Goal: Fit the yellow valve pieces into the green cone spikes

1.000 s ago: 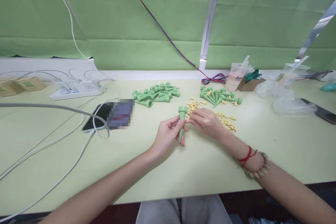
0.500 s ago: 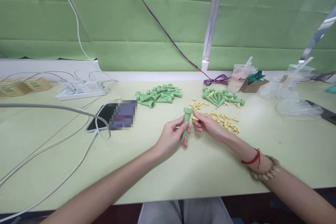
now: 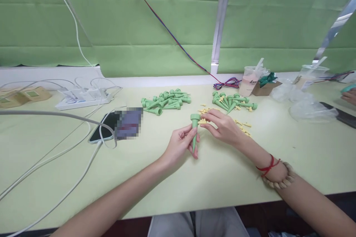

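Note:
My left hand (image 3: pixel 182 142) pinches a green plant watering spike (image 3: pixel 194 127) by its tapered body, with the cap up and the tip down. Beside the cap sits a small yellow valve piece (image 3: pixel 203 121); whether it is fixed in the spike is unclear. My right hand (image 3: pixel 222 126) hovers there with thumb and forefinger apart on either side of this piece. Behind it lie loose yellow pieces (image 3: pixel 204 110), and more yellow pieces (image 3: pixel 246 123) are partly covered by the hand. Green spikes (image 3: pixel 167 100) lie heaped at left; other spikes (image 3: pixel 232 101), some with yellow pieces, lie at right.
A phone (image 3: pixel 104 127) and white cables (image 3: pixel 80 183) lie at left, near a power strip (image 3: pixel 83 98). Along the back right stand drink cups (image 3: pixel 247 83), a small cardboard box (image 3: pixel 265 89) and plastic bags (image 3: pixel 311 109). Another person's hand (image 3: pixel 349 95) shows at the far right edge.
My right fingers have spread from a pinch at the spike's cap, and the hand has turned more palm-down. My left hand still holds the spike. The view has shifted slightly.

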A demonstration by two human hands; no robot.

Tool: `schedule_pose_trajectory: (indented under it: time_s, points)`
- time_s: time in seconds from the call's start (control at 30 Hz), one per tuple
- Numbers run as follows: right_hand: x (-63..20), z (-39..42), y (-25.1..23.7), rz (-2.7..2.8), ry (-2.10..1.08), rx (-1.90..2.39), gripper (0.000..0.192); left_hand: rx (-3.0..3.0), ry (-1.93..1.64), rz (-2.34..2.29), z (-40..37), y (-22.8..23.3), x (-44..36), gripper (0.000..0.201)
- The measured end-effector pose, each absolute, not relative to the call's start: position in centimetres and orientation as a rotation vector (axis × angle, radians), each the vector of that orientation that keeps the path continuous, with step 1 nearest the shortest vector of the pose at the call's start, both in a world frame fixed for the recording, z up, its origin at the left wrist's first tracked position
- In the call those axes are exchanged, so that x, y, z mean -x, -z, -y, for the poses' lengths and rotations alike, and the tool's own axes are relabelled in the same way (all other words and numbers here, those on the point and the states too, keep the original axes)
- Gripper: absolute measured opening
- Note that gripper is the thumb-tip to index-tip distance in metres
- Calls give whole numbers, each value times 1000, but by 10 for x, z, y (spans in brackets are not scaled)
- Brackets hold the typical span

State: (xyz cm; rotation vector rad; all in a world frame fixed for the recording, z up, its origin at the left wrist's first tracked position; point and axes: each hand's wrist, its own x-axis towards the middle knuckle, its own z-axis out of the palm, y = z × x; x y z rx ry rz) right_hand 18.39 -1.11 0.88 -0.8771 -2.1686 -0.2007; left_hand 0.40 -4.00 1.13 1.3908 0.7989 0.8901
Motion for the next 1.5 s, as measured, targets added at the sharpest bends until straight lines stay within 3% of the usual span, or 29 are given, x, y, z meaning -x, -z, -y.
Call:
schedule_pose_trajectory:
  time_s: [0.17, 0.37, 0.43, 0.5, 0.7, 0.87, 0.97, 1.17, 1.3, 1.4, 1.5]
  points:
    - [-176, 17, -9, 2193, -156, 947, 36, -1388, -893, -823, 41, -2, -6, 30]
    - [-151, 20, -1, 1607, -1346, 974, 48, -1482, -1085, -971, 39, 0, -4, 28]
    - [-148, 19, 0, 1463, -1545, 897, 49, -1451, -1085, -979, 39, -3, -5, 28]
    - [-150, 18, 0, 1533, -1434, 909, 49, -1353, -1024, -949, 38, -4, -6, 29]
    - [-170, 12, -2, 1986, -584, 1052, 26, -1134, -965, -915, 37, -2, -4, 28]
    - [-173, 10, 4, 2204, -253, 1028, 17, -1050, -926, -925, 34, 3, -3, 29]
    - [-168, 11, 8, 2021, -426, 1075, 21, -1153, -909, -921, 34, 2, -3, 28]
    - [-156, 14, 4, 1393, -1542, 919, 40, -1438, -943, -924, 34, -6, 1, 35]
    - [-156, 14, 0, 1037, -1958, 799, 37, -1502, -961, -954, 35, -9, -1, 35]
    - [-158, 15, -1, 910, -2095, 822, 38, -1535, -969, -940, 37, -9, -3, 33]
    - [-159, 18, -2, 1150, -1809, 979, 38, -1482, -986, -940, 37, -9, -3, 34]
